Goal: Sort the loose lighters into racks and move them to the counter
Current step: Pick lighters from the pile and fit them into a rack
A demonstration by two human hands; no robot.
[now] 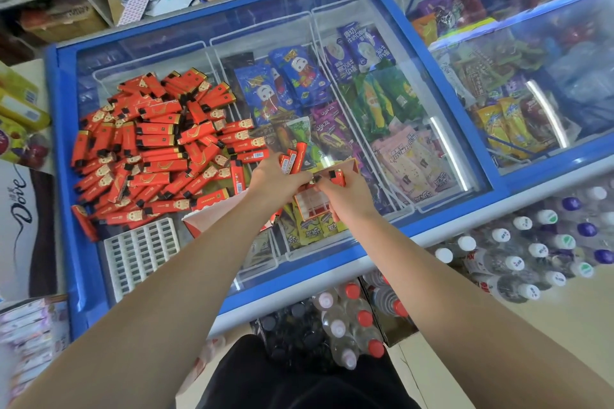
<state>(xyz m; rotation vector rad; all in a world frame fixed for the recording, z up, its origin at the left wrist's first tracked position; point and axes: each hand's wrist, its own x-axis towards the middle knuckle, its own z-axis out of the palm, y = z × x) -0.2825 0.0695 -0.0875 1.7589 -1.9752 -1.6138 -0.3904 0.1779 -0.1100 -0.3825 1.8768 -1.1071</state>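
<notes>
The rack [314, 204] being filled lies on the freezer lid [232, 43], directly under both hands. The right hand [345, 196] pinches one lighter [337, 177] just above it, long axis across the rack. The left hand [274, 179] grips a bundle of lighters [292, 158]. Left of this rack lies the loose pile [149, 146], nearer the left hand, and an empty white rack [141, 251].

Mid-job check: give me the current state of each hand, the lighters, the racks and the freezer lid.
Left hand: grips a bundle of red lighters.
Right hand: pinches a single red lighter over the rack.
Red-and-white plastic rack: under the hands, mostly unfilled.
White plastic grid rack: flat on the lid, slots empty.
Heap of loose red lighters: unsorted on the glass.
Sliding glass freezer lid: closed.
</notes>
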